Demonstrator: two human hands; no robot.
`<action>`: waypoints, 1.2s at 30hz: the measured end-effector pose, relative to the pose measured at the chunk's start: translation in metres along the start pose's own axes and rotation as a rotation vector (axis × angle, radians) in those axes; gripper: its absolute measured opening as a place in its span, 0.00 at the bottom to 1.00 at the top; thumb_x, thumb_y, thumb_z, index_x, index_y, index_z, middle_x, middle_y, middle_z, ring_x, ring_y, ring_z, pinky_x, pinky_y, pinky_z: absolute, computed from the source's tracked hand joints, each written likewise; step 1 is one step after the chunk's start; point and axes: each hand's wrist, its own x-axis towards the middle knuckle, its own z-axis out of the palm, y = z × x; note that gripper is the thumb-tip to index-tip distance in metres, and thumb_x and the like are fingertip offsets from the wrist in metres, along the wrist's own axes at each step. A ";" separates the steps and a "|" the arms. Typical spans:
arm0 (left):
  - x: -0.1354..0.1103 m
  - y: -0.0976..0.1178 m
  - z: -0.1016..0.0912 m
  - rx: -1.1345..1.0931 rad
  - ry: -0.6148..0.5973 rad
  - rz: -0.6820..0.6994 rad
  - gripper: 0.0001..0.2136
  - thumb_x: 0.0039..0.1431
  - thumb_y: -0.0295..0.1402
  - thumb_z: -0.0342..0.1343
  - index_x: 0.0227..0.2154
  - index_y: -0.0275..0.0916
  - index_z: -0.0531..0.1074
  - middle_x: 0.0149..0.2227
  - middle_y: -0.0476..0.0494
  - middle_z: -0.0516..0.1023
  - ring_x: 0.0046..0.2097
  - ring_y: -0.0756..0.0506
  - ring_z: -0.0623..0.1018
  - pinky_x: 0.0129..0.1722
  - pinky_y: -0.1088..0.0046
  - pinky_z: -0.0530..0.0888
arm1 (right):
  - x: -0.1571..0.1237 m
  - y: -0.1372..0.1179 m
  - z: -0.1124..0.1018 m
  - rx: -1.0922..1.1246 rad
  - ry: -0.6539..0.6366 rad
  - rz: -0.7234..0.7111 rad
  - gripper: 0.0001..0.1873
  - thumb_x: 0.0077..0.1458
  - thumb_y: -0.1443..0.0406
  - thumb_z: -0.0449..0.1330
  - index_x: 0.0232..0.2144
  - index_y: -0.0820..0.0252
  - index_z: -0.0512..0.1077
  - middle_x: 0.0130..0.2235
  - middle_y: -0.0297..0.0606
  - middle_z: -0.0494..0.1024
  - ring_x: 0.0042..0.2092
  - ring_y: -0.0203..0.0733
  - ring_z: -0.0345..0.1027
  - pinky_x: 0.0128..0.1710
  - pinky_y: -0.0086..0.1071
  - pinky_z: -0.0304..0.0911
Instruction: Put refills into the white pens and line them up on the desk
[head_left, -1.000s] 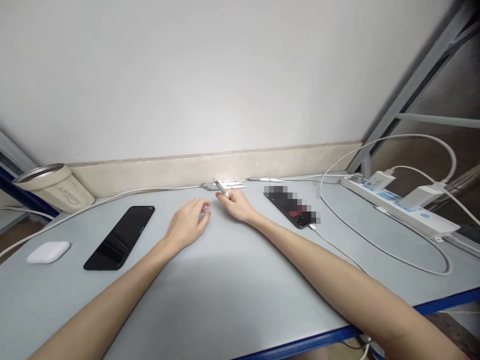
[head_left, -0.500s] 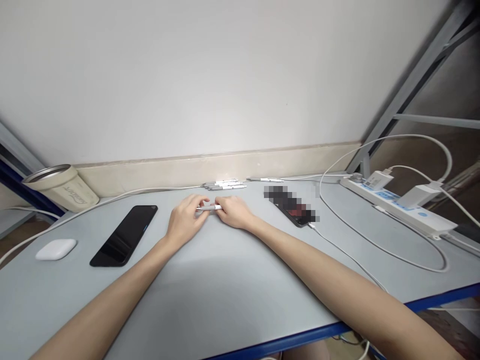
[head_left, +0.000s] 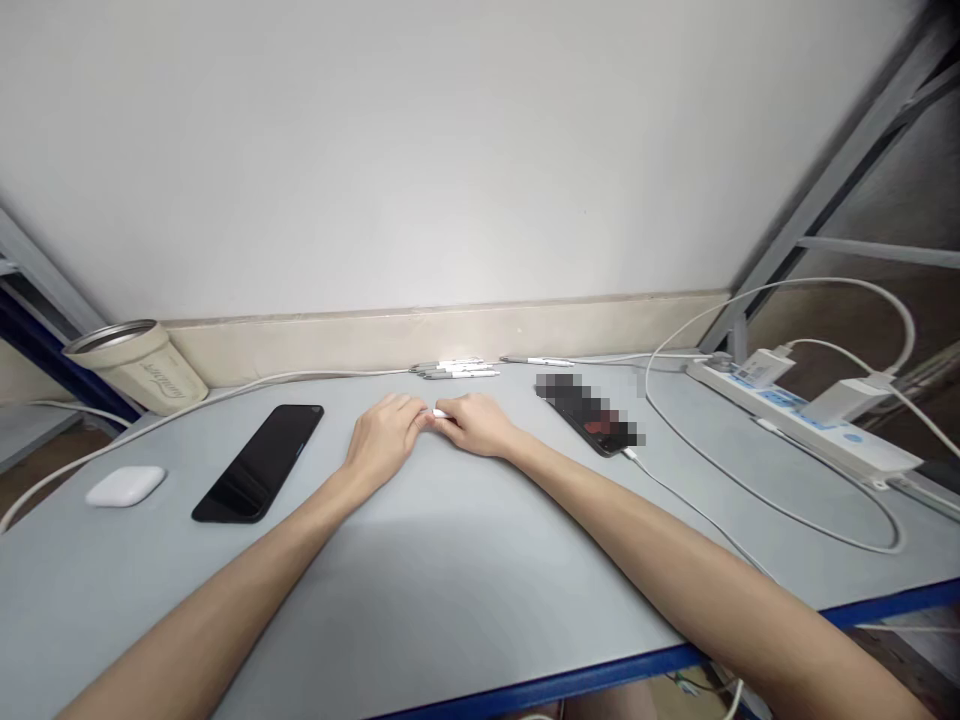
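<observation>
A white and grey pen [head_left: 438,412] is held at table height between my two hands, and only a short white stretch of it shows. My left hand [head_left: 384,436] is closed around its left part, hiding that end. From the other side my right hand [head_left: 478,424] pinches the right part, its fingertips nearly meeting those of the left. Just behind the hands, several similar pens [head_left: 459,371] lie in a bunch near the wall. One more pen [head_left: 541,362] lies to the right of that bunch.
Left of my hands lie a black phone [head_left: 259,465] and a white earbud case [head_left: 126,486]. A cream cup [head_left: 142,368] stands at the back left. On the right are a charging phone [head_left: 592,420], a loose white cable [head_left: 780,540] and a power strip [head_left: 862,445] with chargers.
My left fingers have closed in around the pen and moved up against my right hand, so less of the pen shows. The camera view has shifted slightly.
</observation>
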 end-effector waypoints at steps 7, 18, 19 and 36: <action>0.001 0.000 -0.001 -0.049 -0.092 -0.083 0.15 0.66 0.38 0.38 0.30 0.42 0.68 0.31 0.48 0.74 0.36 0.46 0.72 0.30 0.70 0.63 | -0.002 -0.003 -0.004 -0.065 -0.030 -0.035 0.26 0.65 0.50 0.39 0.33 0.58 0.69 0.30 0.39 0.76 0.29 0.38 0.64 0.27 0.30 0.40; 0.002 0.001 0.000 -0.157 -0.056 -0.068 0.11 0.65 0.35 0.39 0.44 0.42 0.65 0.43 0.44 0.74 0.45 0.44 0.73 0.40 0.68 0.69 | -0.002 -0.007 -0.003 -0.109 0.011 0.105 0.22 0.65 0.53 0.40 0.38 0.57 0.69 0.34 0.39 0.77 0.32 0.39 0.66 0.28 0.31 0.42; 0.002 0.000 0.001 -0.159 -0.056 -0.066 0.11 0.64 0.34 0.40 0.44 0.42 0.65 0.44 0.43 0.74 0.46 0.43 0.73 0.41 0.67 0.69 | -0.002 -0.007 -0.003 -0.107 0.017 0.111 0.22 0.65 0.53 0.41 0.38 0.57 0.69 0.35 0.39 0.77 0.33 0.40 0.66 0.28 0.31 0.43; 0.002 -0.004 0.005 -0.117 -0.046 -0.069 0.12 0.65 0.37 0.40 0.45 0.43 0.65 0.44 0.46 0.74 0.45 0.43 0.72 0.39 0.67 0.68 | -0.001 -0.006 -0.001 -0.041 0.072 0.042 0.16 0.65 0.59 0.45 0.36 0.58 0.70 0.32 0.39 0.75 0.37 0.41 0.64 0.33 0.30 0.47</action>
